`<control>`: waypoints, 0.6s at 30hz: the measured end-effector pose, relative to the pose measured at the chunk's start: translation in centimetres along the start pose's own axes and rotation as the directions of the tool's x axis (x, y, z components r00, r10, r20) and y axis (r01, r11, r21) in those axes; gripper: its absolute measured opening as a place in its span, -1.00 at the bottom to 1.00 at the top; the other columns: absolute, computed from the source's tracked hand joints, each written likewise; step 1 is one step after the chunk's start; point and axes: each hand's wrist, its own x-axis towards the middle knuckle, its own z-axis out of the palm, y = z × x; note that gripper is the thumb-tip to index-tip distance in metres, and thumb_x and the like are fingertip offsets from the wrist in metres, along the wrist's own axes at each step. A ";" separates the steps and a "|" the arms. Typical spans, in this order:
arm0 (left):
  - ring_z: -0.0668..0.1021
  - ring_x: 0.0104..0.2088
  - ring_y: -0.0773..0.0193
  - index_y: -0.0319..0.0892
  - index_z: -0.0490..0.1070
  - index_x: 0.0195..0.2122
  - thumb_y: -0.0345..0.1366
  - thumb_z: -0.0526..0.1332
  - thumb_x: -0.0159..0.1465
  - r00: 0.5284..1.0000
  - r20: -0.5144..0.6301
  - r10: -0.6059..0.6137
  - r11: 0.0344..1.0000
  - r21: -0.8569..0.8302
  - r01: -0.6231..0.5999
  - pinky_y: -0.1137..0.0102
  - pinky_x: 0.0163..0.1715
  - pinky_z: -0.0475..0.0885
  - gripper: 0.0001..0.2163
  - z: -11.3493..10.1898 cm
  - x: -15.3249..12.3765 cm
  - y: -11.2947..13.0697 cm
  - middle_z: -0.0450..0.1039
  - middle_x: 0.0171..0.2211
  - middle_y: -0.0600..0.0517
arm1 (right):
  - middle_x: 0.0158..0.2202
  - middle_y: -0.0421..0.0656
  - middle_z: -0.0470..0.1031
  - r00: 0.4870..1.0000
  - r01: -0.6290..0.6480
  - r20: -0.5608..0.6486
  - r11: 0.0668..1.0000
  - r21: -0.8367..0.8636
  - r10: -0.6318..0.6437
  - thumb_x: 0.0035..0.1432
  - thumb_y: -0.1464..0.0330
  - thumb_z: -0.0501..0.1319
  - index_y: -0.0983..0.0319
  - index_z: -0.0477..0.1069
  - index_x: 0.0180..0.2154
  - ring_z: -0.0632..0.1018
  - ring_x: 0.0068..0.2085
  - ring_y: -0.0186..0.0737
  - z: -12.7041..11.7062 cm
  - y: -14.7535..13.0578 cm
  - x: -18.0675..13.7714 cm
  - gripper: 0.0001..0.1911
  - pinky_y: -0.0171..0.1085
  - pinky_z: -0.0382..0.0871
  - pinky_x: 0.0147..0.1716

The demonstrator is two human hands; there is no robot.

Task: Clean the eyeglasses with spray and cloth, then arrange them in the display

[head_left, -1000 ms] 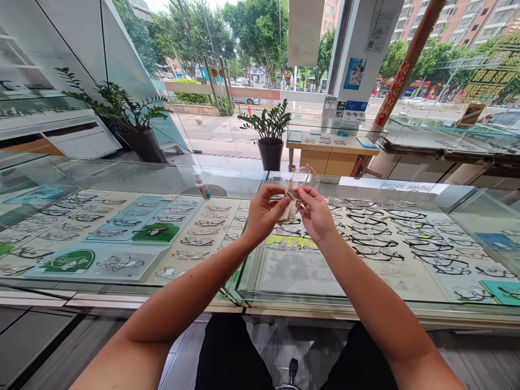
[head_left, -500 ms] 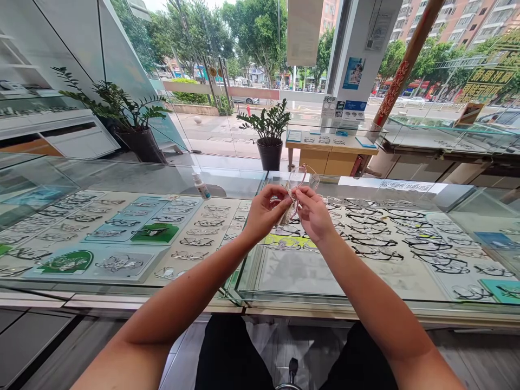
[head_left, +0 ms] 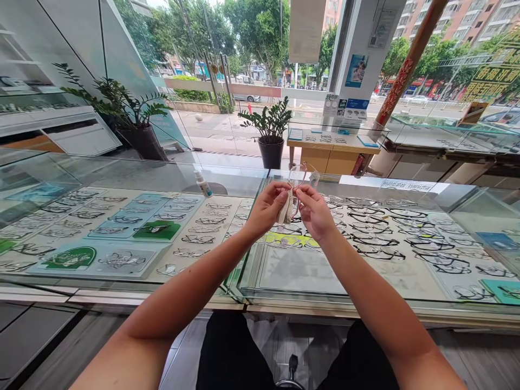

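Above the glass counter, my two hands meet around a pair of glasses (head_left: 304, 172) with thin pinkish-red rims. My left hand (head_left: 268, 208) is closed, pinching a small beige cloth (head_left: 285, 210) that hangs below its fingers and lies against the glasses. With thumb and fingers, my right hand (head_left: 313, 212) grips the frame from the right side. One lens sticks up above the hands; part of the frame is hidden behind the fingers.
Beneath my hands is a glass display counter (head_left: 300, 271) with rows of glasses inside. A white spray bottle (head_left: 202, 184) stands on its top, left of my hands. Beyond the counter are a potted plant (head_left: 271, 142) and a small display table (head_left: 337, 154).
My left fingers have shifted slightly on the cloth, and more of it now shows hanging below them. My right hand keeps its grip on the glasses.
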 end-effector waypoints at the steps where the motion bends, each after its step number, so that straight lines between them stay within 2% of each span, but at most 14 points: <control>1: 0.48 -0.34 0.33 -0.08 0.51 -0.05 0.26 0.53 0.34 1.000 -0.012 0.004 1.000 -0.005 -0.004 0.45 -0.36 0.45 -0.48 0.0 0.0 0.0 0.49 -0.24 0.08 | -0.19 -0.23 0.69 1.000 0.000 -0.003 1.000 -0.008 0.000 -0.01 0.20 0.67 0.08 0.69 -0.30 0.61 -0.10 -0.21 0.0 0.0 0.0 -0.73 -0.22 0.56 0.04; 4: 0.51 -0.28 0.32 -0.06 0.48 -0.04 0.21 0.63 0.24 0.998 -0.058 -0.026 0.999 -0.048 0.023 0.45 -0.31 0.50 -0.44 -0.1 0.1 -0.1 0.47 -0.23 0.10 | -0.19 -0.23 0.69 1.000 0.004 -0.012 1.000 -0.027 -0.004 0.03 0.20 0.65 0.07 0.67 -0.30 0.62 -0.10 -0.19 -0.1 0.1 0.1 -0.74 -0.20 0.57 0.05; 6: 0.52 -0.30 0.32 -0.07 0.47 -0.07 0.21 0.65 0.21 0.994 -0.042 -0.106 0.992 -0.079 0.102 0.45 -0.33 0.51 -0.42 -0.4 0.2 -0.2 0.49 -0.24 0.10 | -0.19 -0.23 0.70 1.000 0.009 -0.006 1.000 -0.024 -0.009 0.00 0.18 0.67 0.07 0.66 -0.31 0.62 -0.10 -0.18 -0.3 0.1 0.2 -0.72 -0.19 0.57 0.06; 9: 0.52 -0.41 0.34 -0.12 0.53 -0.15 0.27 0.62 0.22 0.957 0.088 -0.277 0.956 -0.072 0.283 0.45 -0.45 0.44 -0.42 -1.1 0.4 -0.4 0.53 -0.30 0.07 | -0.19 -0.23 0.70 1.000 0.018 0.015 0.999 -0.037 -0.018 -0.05 0.15 0.70 0.07 0.67 -0.32 0.62 -0.08 -0.16 -0.6 0.0 0.3 -0.68 -0.17 0.56 0.10; 11: 0.53 -0.45 0.33 -0.15 0.59 -0.18 0.31 0.60 0.21 0.924 0.165 -0.344 0.932 -0.062 0.358 0.45 -0.50 0.41 -0.41 -1.5 0.5 -0.5 0.55 -0.35 0.05 | -0.20 -0.23 0.69 0.999 0.024 0.023 0.997 -0.070 -0.022 -0.05 0.12 0.70 0.07 0.67 -0.32 0.62 -0.08 -0.15 -0.7 -0.1 0.4 -0.66 -0.15 0.55 0.11; 13: 0.57 -0.44 0.30 -0.17 0.64 -0.18 0.30 0.62 0.19 0.917 0.191 -0.351 0.928 -0.064 0.368 0.44 -0.49 0.45 -0.41 -1.8 0.6 -0.4 0.61 -0.35 0.01 | -0.19 -0.22 0.70 0.999 0.028 0.026 0.994 -0.101 -0.025 -0.05 0.11 0.70 0.07 0.66 -0.32 0.62 -0.09 -0.14 -0.7 -0.3 0.4 -0.65 -0.14 0.55 0.09; 18: 0.59 -0.41 0.30 -0.19 0.69 -0.16 0.24 0.64 0.19 0.945 0.179 -0.272 0.958 -0.042 0.284 0.41 -0.43 0.54 -0.44 -1.7 0.6 0.1 0.67 -0.31 -0.01 | -0.20 -0.23 0.70 0.999 0.032 0.042 0.994 -0.105 -0.027 -0.03 0.09 0.70 0.07 0.67 -0.32 0.59 -0.15 -0.18 -0.6 -0.4 0.3 -0.65 -0.17 0.53 -0.02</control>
